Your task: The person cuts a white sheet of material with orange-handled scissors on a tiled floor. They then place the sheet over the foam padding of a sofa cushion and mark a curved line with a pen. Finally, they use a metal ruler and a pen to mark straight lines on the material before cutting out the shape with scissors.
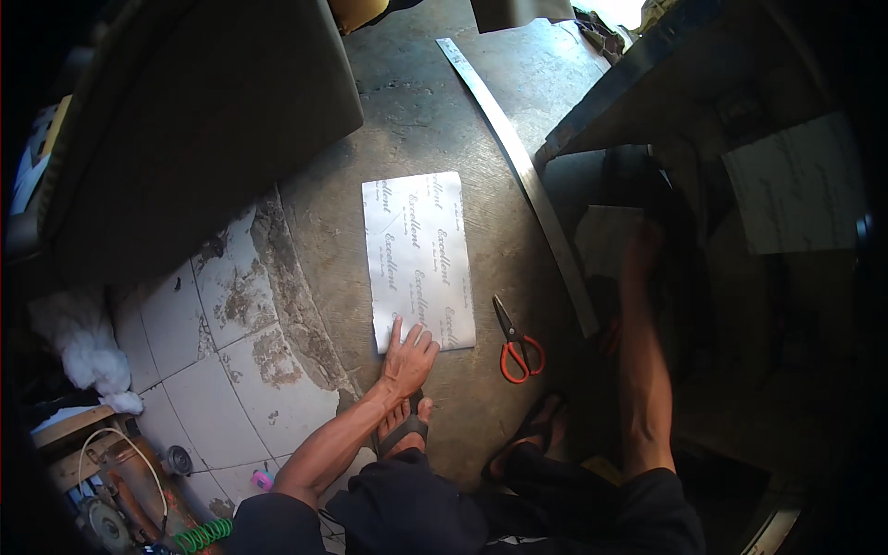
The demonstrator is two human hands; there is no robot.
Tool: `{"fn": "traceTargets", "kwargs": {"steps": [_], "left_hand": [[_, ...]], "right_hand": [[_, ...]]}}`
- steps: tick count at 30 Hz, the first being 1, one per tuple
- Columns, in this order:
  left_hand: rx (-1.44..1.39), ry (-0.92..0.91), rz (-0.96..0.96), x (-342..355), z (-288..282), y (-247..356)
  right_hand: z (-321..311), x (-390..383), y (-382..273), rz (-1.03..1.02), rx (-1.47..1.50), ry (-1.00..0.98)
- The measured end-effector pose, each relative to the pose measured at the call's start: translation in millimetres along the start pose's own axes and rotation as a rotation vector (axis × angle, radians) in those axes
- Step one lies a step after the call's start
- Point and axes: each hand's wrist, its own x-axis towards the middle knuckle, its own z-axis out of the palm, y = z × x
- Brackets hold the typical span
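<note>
A white rectangular sheet (421, 245) with repeated grey printing lies flat on the floor in front of me. My left hand (409, 363) rests on its near edge, fingers stretched out and pressing lightly on the surface. To the right of the sheet lie scissors (514, 349) with red handles, blades pointing away from me. My right hand (645, 242) reaches far to the right into deep shadow, beside a pale sheet (609, 242). Its fingers are too dark to make out, so whether it grips that sheet is hidden.
A long metal straightedge (518, 157) lies right of the white sheet. Large dark panels (213, 139) stand at upper left, and a dark piece of furniture (638, 83) at right. White stuffing (92, 356), a rusty machine (129, 481) and a green coiled hose (203, 534) are at left.
</note>
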Motion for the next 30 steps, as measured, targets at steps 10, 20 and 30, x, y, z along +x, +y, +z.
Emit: {"fn": "traceTargets", "kwargs": {"steps": [10,20,30], "left_hand": [[0.090,-0.018,0.170,-42,-28,-59],[0.043,-0.045,0.219,-50,-32,-78],[0.372,-0.007,0.008,49,-112,-212]], "right_hand": [[165,-133,-217,-0.124,-0.088,-0.649],[173,-75,-187,0.315,0.125,-1.239],[42,-203,-168,0.799,0.467,-0.900]]}}
